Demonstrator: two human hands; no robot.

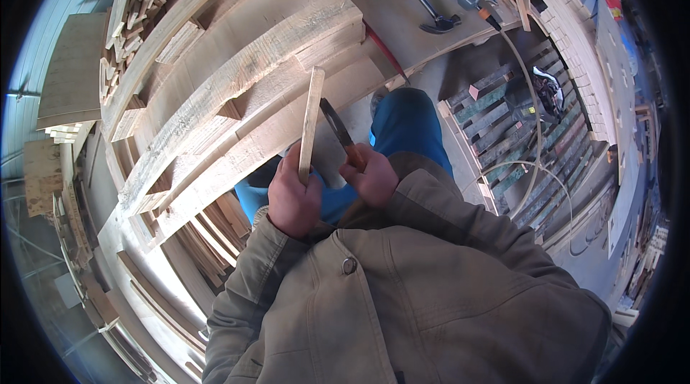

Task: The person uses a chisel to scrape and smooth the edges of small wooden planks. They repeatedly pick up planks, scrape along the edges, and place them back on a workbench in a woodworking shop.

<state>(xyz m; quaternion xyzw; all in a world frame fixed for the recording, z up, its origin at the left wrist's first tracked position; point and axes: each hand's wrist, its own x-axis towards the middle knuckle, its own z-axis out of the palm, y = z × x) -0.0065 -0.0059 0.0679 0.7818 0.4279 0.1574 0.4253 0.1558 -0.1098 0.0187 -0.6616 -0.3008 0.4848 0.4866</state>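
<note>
A: Position of wooden slat [311, 122]?
B: Clamped at lower end in left hand [291, 201], grip clenched around it. Long axis near upright in view, leaning slightly right; free end pointing up and away toward pallet [237, 82] on counter [402, 21].

A: Right hand [374, 177]?
B: Grip clenched on handle of dark hand tool [339, 129]. Tool axis slanted, handle low at right, head high at left, pointing toward slat. Head just beside slat, contact not discernible.

A: Surroundings?
B: Both hands held close above blue trouser leg [406, 125], sleeves of olive jacket [402, 290] behind. Hammer [424, 3] lying on counter, well apart. Hose [532, 111] running down over stacked boards at right.
</note>
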